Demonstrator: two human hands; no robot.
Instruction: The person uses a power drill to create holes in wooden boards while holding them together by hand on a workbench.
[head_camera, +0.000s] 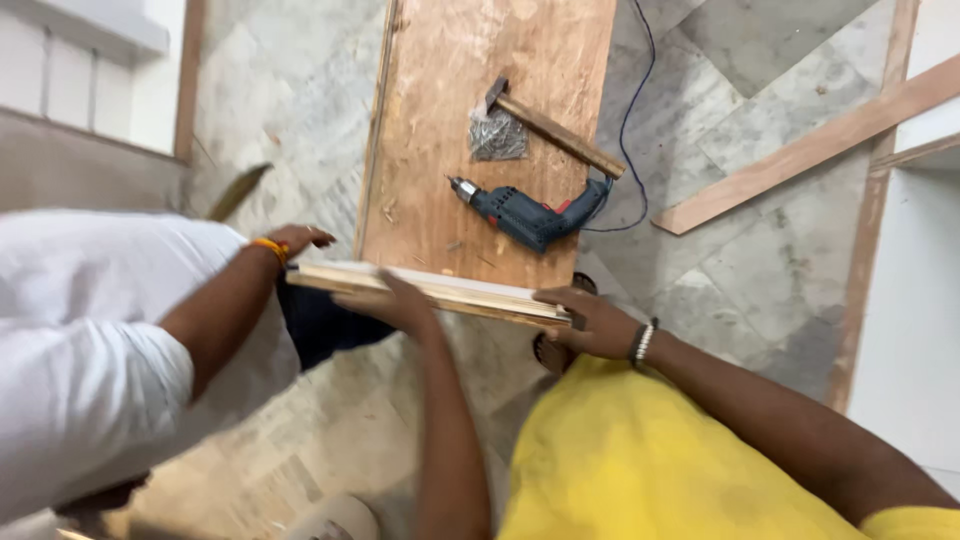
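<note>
A stack of thin boards (440, 292) is gripped at its edge by the left hand (385, 300) and right hand (590, 320), fingers closed; an even, level hold seems best.

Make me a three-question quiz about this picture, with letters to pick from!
1. Where does the drill lie?
A. on the plywood board
B. on the tiled floor
C. in a hand

2. What colour is the head of the hammer?
A. red
B. dark
C. yellow

3. What is the person's right hand doing?
A. holding the drill
B. resting flat on the floor
C. gripping the end of the stacked strips

Answers: 1 A, the drill rests on the board beside the hammer. 2 B, its head looks dark. 3 C, its fingers wrap the strips' right end.
</note>
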